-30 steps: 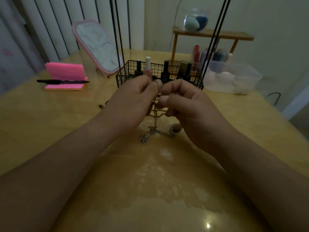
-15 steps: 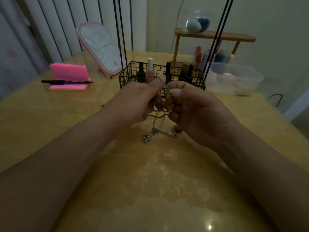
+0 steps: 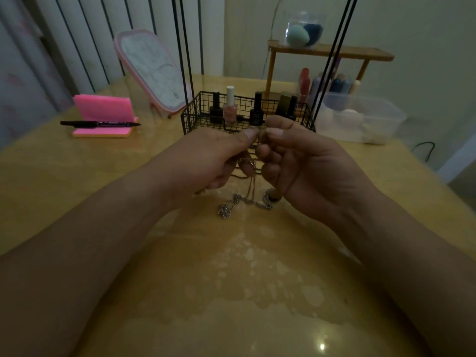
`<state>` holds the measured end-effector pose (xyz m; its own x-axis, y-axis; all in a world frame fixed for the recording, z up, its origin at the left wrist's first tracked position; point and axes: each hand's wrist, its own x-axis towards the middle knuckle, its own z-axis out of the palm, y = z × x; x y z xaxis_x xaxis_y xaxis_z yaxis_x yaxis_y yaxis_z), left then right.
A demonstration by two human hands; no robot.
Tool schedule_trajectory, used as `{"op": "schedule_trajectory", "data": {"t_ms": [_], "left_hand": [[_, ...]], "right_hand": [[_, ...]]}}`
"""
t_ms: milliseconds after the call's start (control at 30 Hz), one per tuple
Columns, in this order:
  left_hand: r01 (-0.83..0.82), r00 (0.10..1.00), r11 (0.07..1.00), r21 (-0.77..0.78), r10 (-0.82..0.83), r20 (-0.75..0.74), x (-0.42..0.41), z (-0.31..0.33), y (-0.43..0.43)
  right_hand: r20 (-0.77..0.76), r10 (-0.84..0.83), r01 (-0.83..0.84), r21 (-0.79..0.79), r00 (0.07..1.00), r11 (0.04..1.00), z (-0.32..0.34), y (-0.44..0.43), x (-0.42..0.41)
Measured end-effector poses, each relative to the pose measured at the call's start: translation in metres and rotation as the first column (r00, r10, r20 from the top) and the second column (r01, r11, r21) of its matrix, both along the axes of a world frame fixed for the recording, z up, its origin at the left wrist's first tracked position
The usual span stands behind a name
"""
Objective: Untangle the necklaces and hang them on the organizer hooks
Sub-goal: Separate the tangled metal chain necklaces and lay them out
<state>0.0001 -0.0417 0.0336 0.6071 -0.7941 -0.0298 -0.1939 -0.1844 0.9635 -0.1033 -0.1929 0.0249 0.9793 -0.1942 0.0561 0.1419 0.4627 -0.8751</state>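
Currently left hand (image 3: pixel 211 155) and right hand (image 3: pixel 304 161) both pinch the necklaces (image 3: pixel 247 202) mid-frame, apparently at a knot; pulling apart could tighten it.

No text is legible. Pale print on the barrel of the black marker (image 3: pixel 100 123), left of the wire basket (image 3: pixel 190 119), and a faint label on a black nail polish bottle (image 3: pixel 256 116) inside that basket are too blurred to read.

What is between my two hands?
In the head view, tangled necklaces: left hand and right hand pinch the chains, which hang to the table.
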Motion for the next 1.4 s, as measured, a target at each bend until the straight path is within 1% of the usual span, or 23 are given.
{"op": "schedule_trajectory", "data": {"t_ms": [200, 300, 400, 567, 633, 800, 867, 967, 1033, 1167, 1267, 1400], "left_hand": [[0.008, 0.996, 0.994, -0.108, -0.017, -0.082, 0.006, -0.006, -0.001], [0.002, 0.986, 0.990, -0.144, -0.026, -0.165, 0.007, -0.006, -0.002], [-0.005, 0.962, 0.986, -0.166, -0.040, -0.269, 0.008, -0.005, -0.003], [-0.008, 0.931, 0.982, -0.187, -0.061, -0.359, 0.011, -0.006, -0.003], [-0.003, 0.926, 0.983, -0.182, -0.067, -0.373, 0.011, -0.006, -0.003], [-0.007, 0.914, 0.981, -0.196, -0.073, -0.400, 0.013, -0.007, -0.002], [0.009, 0.914, 0.977, -0.215, -0.095, -0.394, 0.015, -0.007, -0.001], [0.043, 0.922, 0.977, -0.210, -0.120, -0.369, 0.016, -0.006, 0.000], [0.084, 0.915, 0.973, -0.215, -0.161, -0.371, 0.017, -0.006, 0.001], [0.140, 0.911, 0.964, -0.225, -0.215, -0.353, 0.018, -0.005, 0.003], [0.135, 0.910, 0.960, -0.245, -0.218, -0.352, 0.019, -0.006, 0.003], [0.132, 0.901, 0.958, -0.253, -0.222, -0.372, 0.018, -0.006, 0.003]], "right_hand": [[-0.004, 0.014, -0.014, 0.028, 1.000, 0.999, -0.002, -0.002, 0.001], [-0.002, 0.023, -0.023, 0.023, 1.000, 0.999, -0.002, -0.002, 0.001], [-0.019, -0.009, 0.010, 0.030, 1.000, 0.999, -0.003, -0.002, 0.002], [-0.043, -0.032, 0.029, -0.072, 0.999, 0.997, -0.002, 0.000, 0.001], [-0.058, -0.053, 0.046, -0.118, 0.997, 0.992, -0.003, 0.000, 0.002], [-0.097, -0.175, 0.142, -0.278, 0.980, 0.950, -0.005, 0.001, 0.002], [-0.110, -0.215, 0.161, -0.373, 0.970, 0.914, -0.008, -0.001, 0.001], [-0.098, -0.250, 0.158, -0.543, 0.963, 0.825, -0.013, -0.005, 0.000], [-0.082, -0.252, 0.151, -0.609, 0.964, 0.779, -0.012, -0.005, -0.001], [-0.077, -0.191, 0.103, -0.623, 0.979, 0.776, -0.008, -0.002, -0.002], [-0.091, -0.170, 0.075, -0.634, 0.981, 0.770, -0.006, -0.001, -0.004], [-0.142, -0.116, -0.002, -0.639, 0.983, 0.769, -0.005, 0.000, -0.006]]}}
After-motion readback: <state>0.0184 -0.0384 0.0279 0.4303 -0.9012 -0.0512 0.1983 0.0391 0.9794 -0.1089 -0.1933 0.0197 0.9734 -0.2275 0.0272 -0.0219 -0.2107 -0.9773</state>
